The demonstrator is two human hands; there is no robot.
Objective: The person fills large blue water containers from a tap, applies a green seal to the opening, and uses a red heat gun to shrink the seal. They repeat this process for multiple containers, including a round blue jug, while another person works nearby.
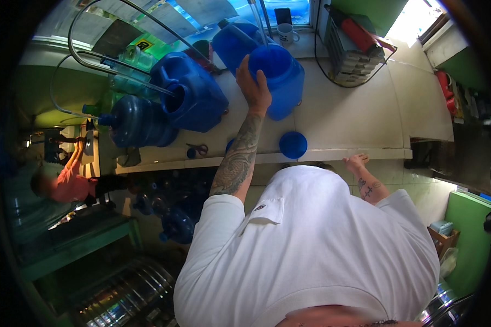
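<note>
My left hand is at the near left rim of an upright blue plastic water container, its fingers along the outside and its thumb over the lip. A tube comes down from above into the container's wide mouth. My right hand rests palm down on the counter's front edge, holding nothing. Left of my left hand stands a blue jug with a handle, a thin tube running into its opening. A round blue cap lies at the counter edge between my arms.
A round blue bottle lies at the left, near purple-handled scissors. Behind are another blue jug and a white mug. A red heat gun lies atop a drawer box. Another person works far left.
</note>
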